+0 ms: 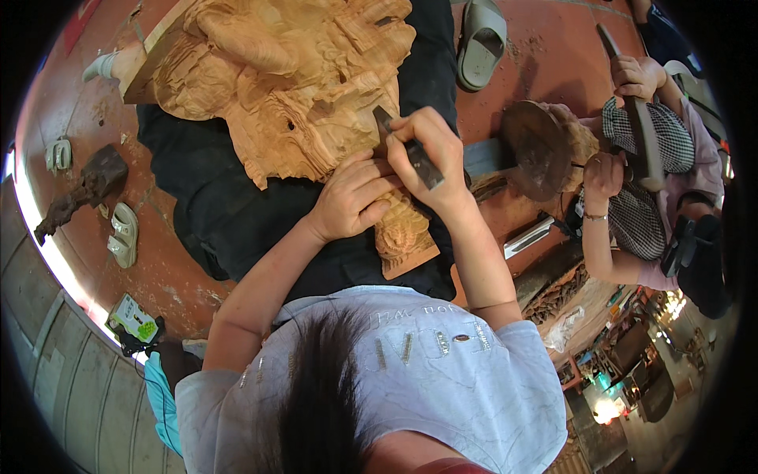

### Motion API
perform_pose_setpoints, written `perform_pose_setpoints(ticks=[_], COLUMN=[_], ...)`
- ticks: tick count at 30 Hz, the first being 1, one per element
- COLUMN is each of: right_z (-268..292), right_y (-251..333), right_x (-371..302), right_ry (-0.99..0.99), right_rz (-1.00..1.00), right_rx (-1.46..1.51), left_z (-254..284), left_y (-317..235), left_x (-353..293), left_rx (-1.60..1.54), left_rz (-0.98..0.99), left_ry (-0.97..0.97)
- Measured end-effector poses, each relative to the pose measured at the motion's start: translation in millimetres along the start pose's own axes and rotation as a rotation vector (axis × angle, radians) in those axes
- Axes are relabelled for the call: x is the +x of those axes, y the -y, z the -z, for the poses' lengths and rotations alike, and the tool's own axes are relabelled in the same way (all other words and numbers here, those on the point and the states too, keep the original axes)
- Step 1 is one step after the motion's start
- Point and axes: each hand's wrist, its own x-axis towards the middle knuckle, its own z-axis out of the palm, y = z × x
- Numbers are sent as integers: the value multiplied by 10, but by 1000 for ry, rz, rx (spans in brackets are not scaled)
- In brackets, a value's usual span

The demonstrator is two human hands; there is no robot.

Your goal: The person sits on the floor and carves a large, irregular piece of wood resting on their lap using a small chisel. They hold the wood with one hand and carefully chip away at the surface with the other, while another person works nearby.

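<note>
A large carved wooden piece (292,87), light brown with deep folds, lies across dark cloth over my lap. My right hand (433,154) is closed around a dark flat strip (425,164). One end of the strip points at the carving's lower right edge; its exact kind I cannot make out. Resting on the wood just left of it is my left hand (347,197), its fingers stretched over the carving's lower edge and its thumb apart. Below the hands a narrower carved section (404,237) shows; whether it joins the large piece is hidden.
At the right, another person's hands (632,79) hold a long wooden mallet (643,126) by a round brown wooden block (537,150). A grey slipper (482,43) lies on the red tiles (505,79). At left are pale sandals (122,235) and a dark wood chunk (91,186).
</note>
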Motion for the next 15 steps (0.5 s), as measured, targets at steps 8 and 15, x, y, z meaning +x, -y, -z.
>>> perform_pose_setpoints(ticks=[8, 15], right_z=[-2, 45], right_y=[-65, 32], right_x=[26, -124], right_ry=[-69, -6], right_rz=[44, 8], right_rx=[27, 14], left_z=[-13, -21], left_y=[12, 7], left_x=[-11, -75], left_rx=[8, 19], left_rz=[0, 31], left_ry=[5, 28])
